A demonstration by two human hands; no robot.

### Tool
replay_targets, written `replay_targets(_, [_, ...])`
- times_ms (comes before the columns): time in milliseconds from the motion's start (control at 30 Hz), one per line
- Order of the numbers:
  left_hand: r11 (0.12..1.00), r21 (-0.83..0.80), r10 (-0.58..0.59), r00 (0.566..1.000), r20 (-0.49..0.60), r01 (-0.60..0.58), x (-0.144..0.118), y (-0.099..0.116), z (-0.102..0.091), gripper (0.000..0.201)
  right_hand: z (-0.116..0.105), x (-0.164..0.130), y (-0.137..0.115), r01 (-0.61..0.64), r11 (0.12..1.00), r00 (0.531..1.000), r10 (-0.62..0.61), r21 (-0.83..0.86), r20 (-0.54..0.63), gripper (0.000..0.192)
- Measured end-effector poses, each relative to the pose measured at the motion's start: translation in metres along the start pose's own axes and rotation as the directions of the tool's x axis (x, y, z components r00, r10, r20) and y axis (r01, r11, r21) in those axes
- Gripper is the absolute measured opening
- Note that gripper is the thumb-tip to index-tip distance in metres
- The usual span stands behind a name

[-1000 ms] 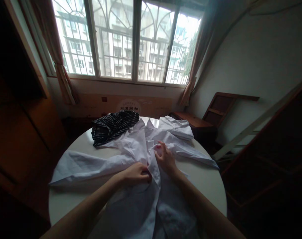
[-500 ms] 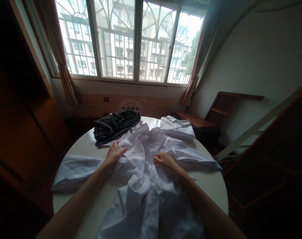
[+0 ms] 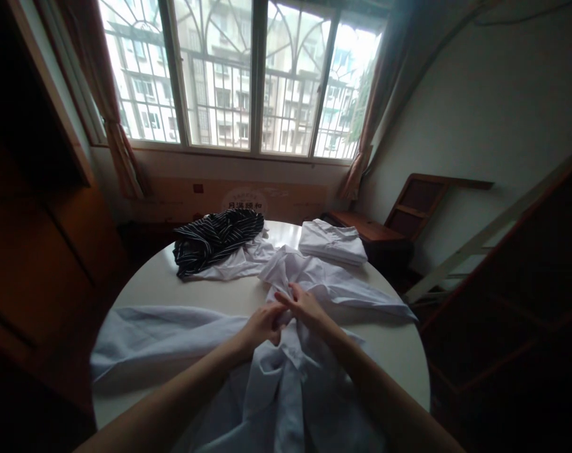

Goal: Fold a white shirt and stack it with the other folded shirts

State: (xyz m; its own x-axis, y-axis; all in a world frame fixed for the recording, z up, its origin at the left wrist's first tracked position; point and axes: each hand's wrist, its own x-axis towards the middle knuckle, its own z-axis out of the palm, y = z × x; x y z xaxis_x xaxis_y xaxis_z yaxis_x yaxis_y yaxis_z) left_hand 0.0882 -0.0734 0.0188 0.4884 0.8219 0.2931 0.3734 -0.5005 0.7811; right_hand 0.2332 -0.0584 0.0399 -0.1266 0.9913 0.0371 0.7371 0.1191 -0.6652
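A white long-sleeved shirt [image 3: 290, 377] lies rumpled over the round table, one sleeve stretched to the left and the other to the right. Both hands meet at its upper front, nearly touching. My left hand [image 3: 264, 326] is closed on the bunched cloth, fingers curled downward. Just above and to the right, my right hand [image 3: 305, 307] grips the shirt front near the collar, fingers bent toward the left hand. The cloth between the hands is partly hidden by the fingers.
On the white round table [image 3: 172, 292], a black striped garment [image 3: 217, 242] lies in a heap at the back left, partly over a pale cloth [image 3: 241, 261]. Folded white clothing [image 3: 333, 241] sits at the back right. Beyond the table stands a wooden chair [image 3: 415, 204].
My left hand has moved right, drawing the shirt's left side inward, close to my right hand. The left part of the shirt no longer covers the table before the striped garment.
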Motion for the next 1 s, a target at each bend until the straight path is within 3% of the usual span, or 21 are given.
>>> replay_targets(100, [0.990,-0.123,0.094,0.972,0.217,-0.068,-0.005,0.010,-0.001,0.028,0.004,-0.003,-0.005,-0.065,0.994,0.998,0.065,-0.088,0.006,0.071])
replay_targets(167, [0.984,-0.174,0.102,0.934,0.343,-0.044,-0.006,0.015,-0.011,0.029,0.008,-0.006,-0.006,-0.068,0.978,0.996,0.053,-0.199,-0.078,0.068])
replay_targets(267, [0.979,-0.202,0.054,0.920,0.389,0.028,-0.004,0.016,-0.029,0.029,0.011,-0.006,-0.005,-0.068,0.916,0.977,-0.020,-0.396,-0.212,0.068])
replay_targets(333, [0.976,-0.211,0.017,0.957,0.288,0.046,0.000,0.012,-0.040,0.027,0.012,-0.003,-0.002,-0.050,0.890,0.986,-0.029,-0.453,-0.166,0.059])
replay_targets(433, [0.981,-0.191,-0.023,1.000,0.013,0.026,0.008,0.003,-0.055,0.023,0.011,0.002,0.001,0.005,0.886,0.999,-0.030,-0.464,-0.046,0.039])
replay_targets(500, [0.987,-0.153,-0.070,0.986,-0.153,0.046,0.012,-0.006,-0.065,0.023,0.010,0.002,0.001,0.048,0.876,0.997,-0.073,-0.480,-0.033,0.034])
replay_targets(600, [0.990,-0.035,-0.143,0.951,-0.275,0.138,0.015,-0.022,-0.075,0.031,0.009,-0.002,0.000,0.092,0.876,0.990,-0.132,-0.474,-0.053,0.030])
replay_targets(700, [0.975,0.136,-0.127,0.940,-0.315,0.178,0.014,-0.040,-0.077,0.045,0.007,-0.003,0.001,0.104,0.940,0.987,-0.137,-0.326,-0.082,0.033])
replay_targets(800, [0.957,0.222,-0.108,0.941,-0.320,0.186,0.012,-0.056,-0.071,0.054,0.002,0.001,0.003,0.155,0.986,0.987,-0.152,0.064,-0.056,0.034])
replay_targets(900, [0.964,0.196,-0.120,0.951,-0.284,0.180,0.010,-0.063,-0.064,0.064,-0.003,0.006,0.004,0.123,0.819,0.985,-0.168,0.560,0.029,0.029])
replay_targets(1000, [0.988,0.116,-0.081,0.979,-0.188,0.104,0.006,-0.058,-0.062,0.081,-0.008,0.005,0.003,0.056,0.658,0.982,-0.174,0.751,0.079,0.020])
